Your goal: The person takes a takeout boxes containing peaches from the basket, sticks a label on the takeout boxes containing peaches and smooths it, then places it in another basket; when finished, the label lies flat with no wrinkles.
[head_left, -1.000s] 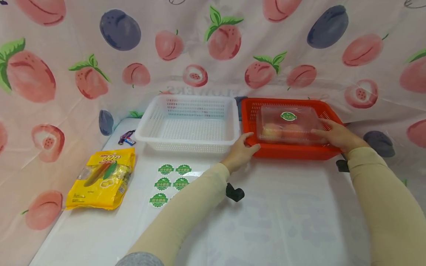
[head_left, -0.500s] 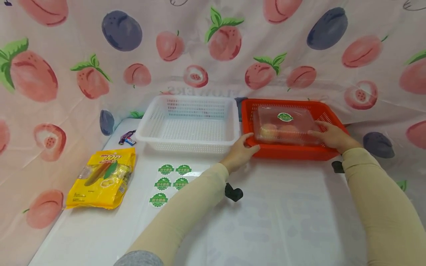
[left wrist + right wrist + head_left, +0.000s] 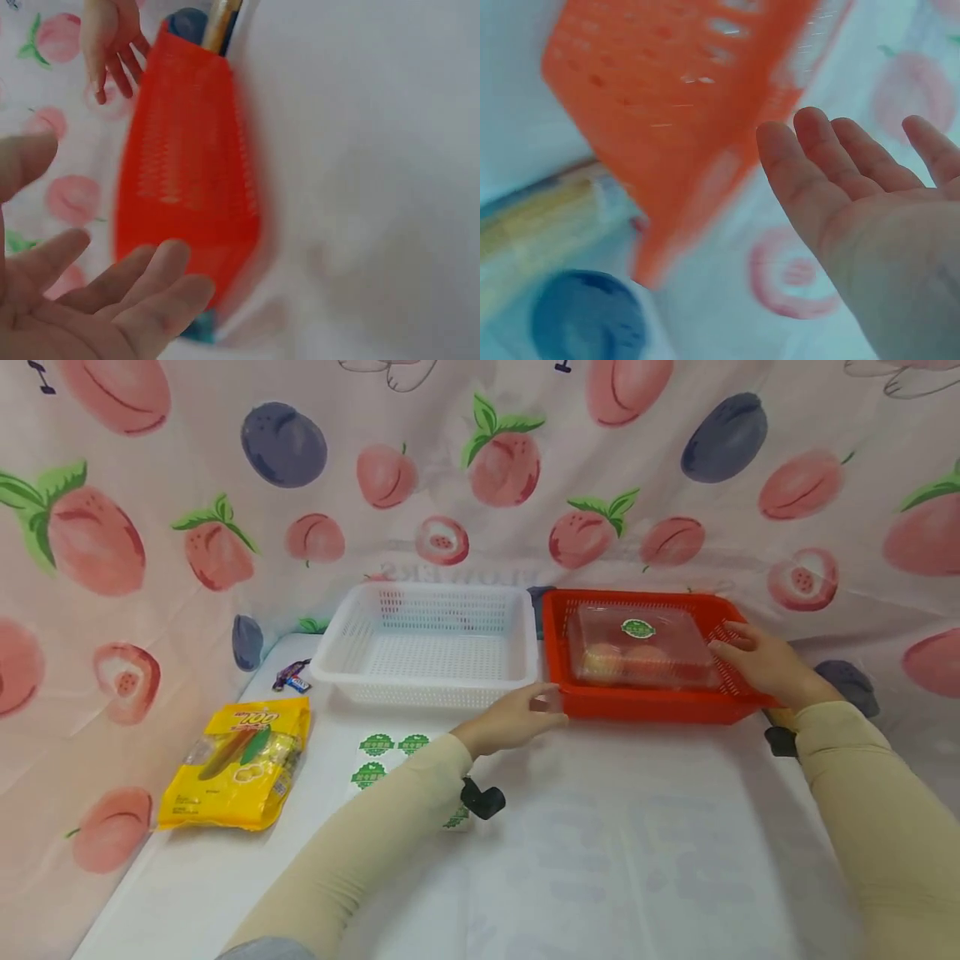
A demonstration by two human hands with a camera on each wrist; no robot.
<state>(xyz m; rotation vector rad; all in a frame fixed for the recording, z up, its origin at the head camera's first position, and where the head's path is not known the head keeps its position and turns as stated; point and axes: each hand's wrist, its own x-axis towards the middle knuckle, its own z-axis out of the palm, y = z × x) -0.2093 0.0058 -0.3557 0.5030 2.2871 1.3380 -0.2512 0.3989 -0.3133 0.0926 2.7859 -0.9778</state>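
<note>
A clear plastic box with round fruit inside and a green label on its lid lies in the red basket. My left hand is beside the basket's left front corner, fingers loosely spread and holding nothing. In the left wrist view, the left hand's fingers overlap the blurred end of the basket. Over the basket's right end is my right hand, its fingertips near the box's right side. Its fingers are extended and apart from the basket in the right wrist view.
A white basket stands left of the red one. Farther left lie a yellow snack bag and small wrapped candies. Green round stickers lie partly under the left forearm. A long yellowish item is beside the red basket's right end.
The left hand has drawn back left from the red basket's corner. The box has shifted slightly left in the basket, and the right hand has come off its right side. The head view has tilted up slightly.
</note>
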